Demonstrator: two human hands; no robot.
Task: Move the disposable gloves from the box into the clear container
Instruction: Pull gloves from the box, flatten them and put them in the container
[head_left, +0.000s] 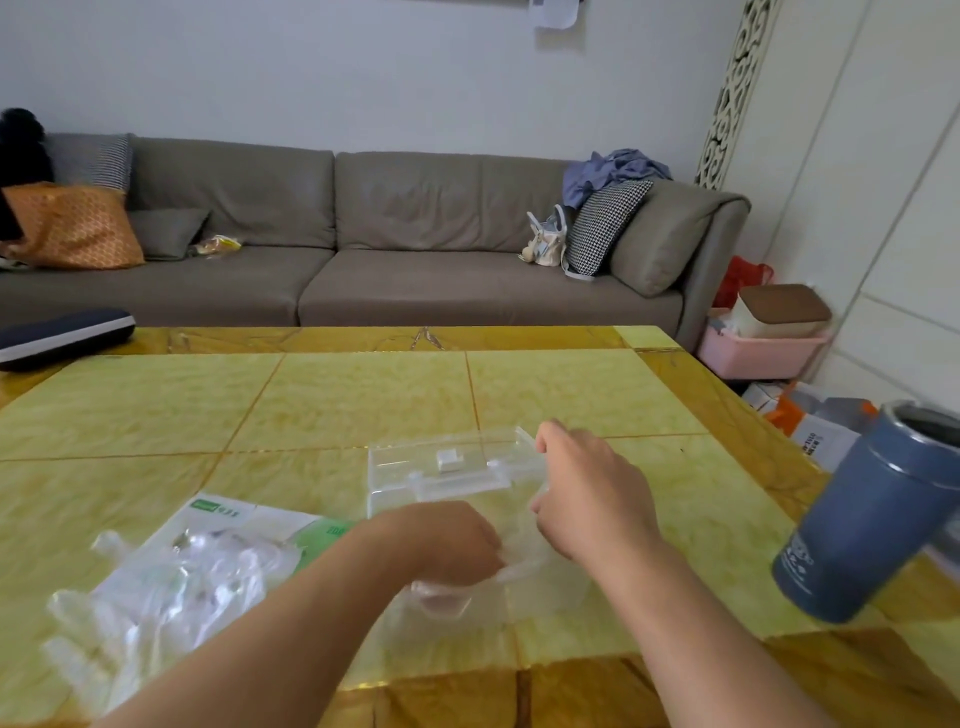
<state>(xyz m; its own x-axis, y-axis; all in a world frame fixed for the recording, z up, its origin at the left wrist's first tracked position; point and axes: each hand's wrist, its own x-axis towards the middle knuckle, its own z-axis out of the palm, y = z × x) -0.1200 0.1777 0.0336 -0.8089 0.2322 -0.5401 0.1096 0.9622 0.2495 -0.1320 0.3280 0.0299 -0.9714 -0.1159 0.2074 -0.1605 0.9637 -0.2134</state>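
A clear plastic container (550, 597) stands on the yellow table near the front edge, its clear lid (441, 467) lying just behind it. My left hand (447, 540) reaches over the container's left side with curled fingers and grips a thin clear glove (441, 597) that hangs into it. My right hand (587, 488) pinches the same film at the container's far right rim. To the left lies the flat white and green glove box (228, 519), with a loose heap of clear gloves (156, 603) spilling over it toward the table's front left.
A blue insulated cup (872, 514) stands at the table's right edge. A dark case (57, 335) lies at the far left corner. Behind the table is a grey sofa (363, 234) with cushions and bags, and a pink bin (758, 353) beside it.
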